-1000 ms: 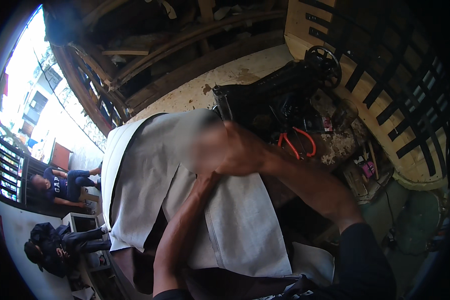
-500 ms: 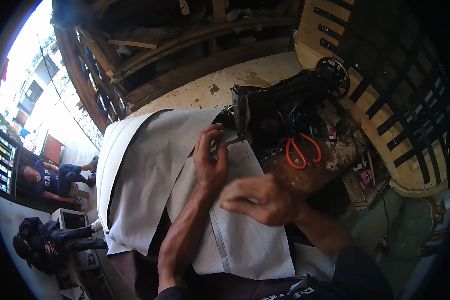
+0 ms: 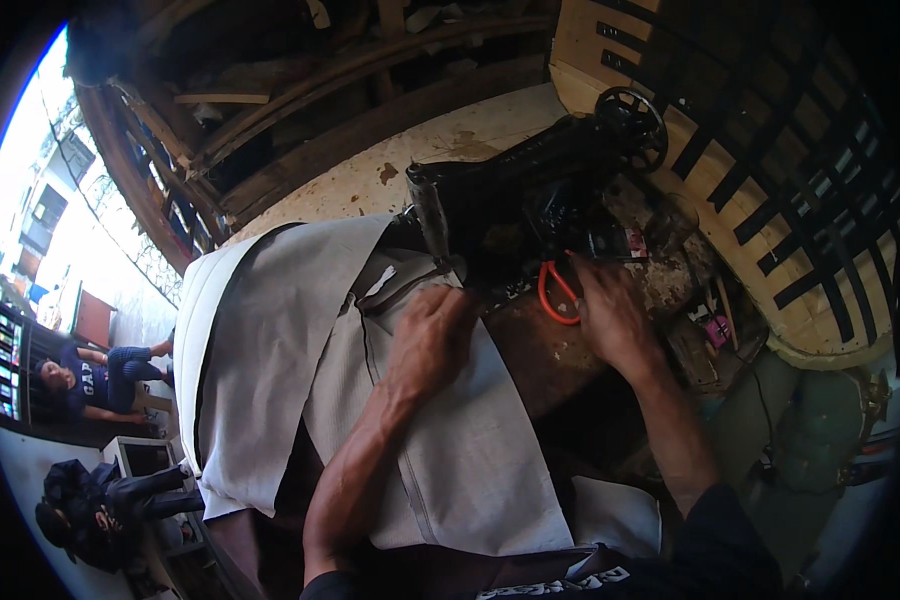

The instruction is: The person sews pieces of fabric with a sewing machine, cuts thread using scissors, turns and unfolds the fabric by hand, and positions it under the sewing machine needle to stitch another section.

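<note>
Grey-beige fabric pieces (image 3: 260, 370), with seams and a white-backed padded edge (image 3: 210, 300), are spread beside and under a black sewing machine (image 3: 500, 180). My left hand (image 3: 430, 340) lies on the fabric just below the presser foot, fingers curled together; whatever they pinch is hidden. My right hand (image 3: 610, 315) is right of the machine, its fingers closed on the red-orange handled scissors (image 3: 555, 312), whose far part is hard to make out against the dark machine bed.
Curved wooden frames (image 3: 300, 130) stand behind the machine. A strapped wooden panel (image 3: 725, 190) leans at the right. Small items, one pink (image 3: 716, 331), sit on the worn bench. At the far left, two seated people (image 3: 105, 385) (image 3: 90, 510) are by a doorway and shelf.
My right hand has moved from over the fabric up and right onto the scissors, covering part of them. My left hand's fingers have curled lower beside the presser foot.
</note>
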Demonstrator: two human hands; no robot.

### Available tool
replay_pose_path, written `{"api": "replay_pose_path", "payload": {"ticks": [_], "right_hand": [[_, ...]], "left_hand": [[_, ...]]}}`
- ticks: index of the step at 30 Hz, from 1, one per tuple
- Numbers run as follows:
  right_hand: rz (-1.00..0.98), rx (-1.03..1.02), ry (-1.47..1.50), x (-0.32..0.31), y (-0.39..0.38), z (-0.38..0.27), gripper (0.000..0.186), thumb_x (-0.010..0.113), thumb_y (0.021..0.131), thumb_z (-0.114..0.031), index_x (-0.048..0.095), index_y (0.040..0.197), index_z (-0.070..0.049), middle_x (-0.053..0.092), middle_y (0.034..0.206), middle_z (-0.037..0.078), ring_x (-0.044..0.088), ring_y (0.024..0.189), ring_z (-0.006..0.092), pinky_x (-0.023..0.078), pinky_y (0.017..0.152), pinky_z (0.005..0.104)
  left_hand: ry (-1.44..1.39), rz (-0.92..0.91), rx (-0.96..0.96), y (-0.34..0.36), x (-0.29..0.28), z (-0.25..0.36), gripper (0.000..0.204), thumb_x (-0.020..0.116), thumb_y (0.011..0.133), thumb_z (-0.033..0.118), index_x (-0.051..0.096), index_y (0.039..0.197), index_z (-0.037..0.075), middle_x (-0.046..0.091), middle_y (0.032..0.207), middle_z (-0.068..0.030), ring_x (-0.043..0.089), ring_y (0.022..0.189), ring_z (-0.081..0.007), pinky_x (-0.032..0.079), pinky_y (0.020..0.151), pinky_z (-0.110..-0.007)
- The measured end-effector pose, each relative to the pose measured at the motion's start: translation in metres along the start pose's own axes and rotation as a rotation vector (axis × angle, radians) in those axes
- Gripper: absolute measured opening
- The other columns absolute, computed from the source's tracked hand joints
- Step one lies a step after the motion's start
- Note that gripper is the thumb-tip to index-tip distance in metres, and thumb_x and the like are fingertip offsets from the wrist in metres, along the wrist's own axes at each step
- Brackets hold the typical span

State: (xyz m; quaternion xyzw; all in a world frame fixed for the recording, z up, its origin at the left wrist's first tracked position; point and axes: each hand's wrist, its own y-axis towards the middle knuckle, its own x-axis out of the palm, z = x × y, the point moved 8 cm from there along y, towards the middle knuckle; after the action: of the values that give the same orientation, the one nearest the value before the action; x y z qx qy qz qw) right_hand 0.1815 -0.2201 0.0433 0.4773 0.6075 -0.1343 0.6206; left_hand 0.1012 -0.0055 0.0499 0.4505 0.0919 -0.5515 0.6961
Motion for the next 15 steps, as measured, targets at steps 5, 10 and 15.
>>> {"api": "replay_pose_path", "payload": {"ticks": [5,10,15], "right_hand": [[-0.070,-0.038,-0.057,0.018,0.005,0.000,0.068,0.068,0.079,0.001,0.049,0.144,0.003,0.071,0.090,0.027,0.069,0.086,0.0432,0.055,0.079,0.0507],[-0.426,0.446,0.668,0.018,-0.007,0.030,0.069,0.076,0.083,-0.017,0.049,0.145,-0.001,0.069,0.086,0.014,0.069,0.071,0.0243,0.055,0.061,0.0378],[-0.624,0.621,1.781,0.012,-0.088,-0.072,0.061,0.053,0.104,-0.054,0.047,0.139,-0.004,0.056,0.081,0.000,0.061,0.066,0.0107,0.056,0.061,0.0280]], "left_hand": [[0.101,0.056,-0.122,0.006,-0.018,-0.024,0.007,0.067,0.093,0.008,0.068,0.097,0.003,0.069,0.092,-0.0151,0.068,0.087,-0.0368,0.053,0.075,-0.043],[0.072,0.100,-0.112,0.006,-0.030,-0.026,0.007,0.066,0.093,0.009,0.067,0.098,0.003,0.069,0.092,-0.0150,0.068,0.086,-0.0366,0.054,0.076,-0.044],[0.070,0.079,-0.107,0.006,-0.030,-0.019,0.007,0.066,0.094,0.009,0.067,0.097,0.003,0.069,0.090,-0.0154,0.068,0.086,-0.0368,0.053,0.075,-0.044]]}}
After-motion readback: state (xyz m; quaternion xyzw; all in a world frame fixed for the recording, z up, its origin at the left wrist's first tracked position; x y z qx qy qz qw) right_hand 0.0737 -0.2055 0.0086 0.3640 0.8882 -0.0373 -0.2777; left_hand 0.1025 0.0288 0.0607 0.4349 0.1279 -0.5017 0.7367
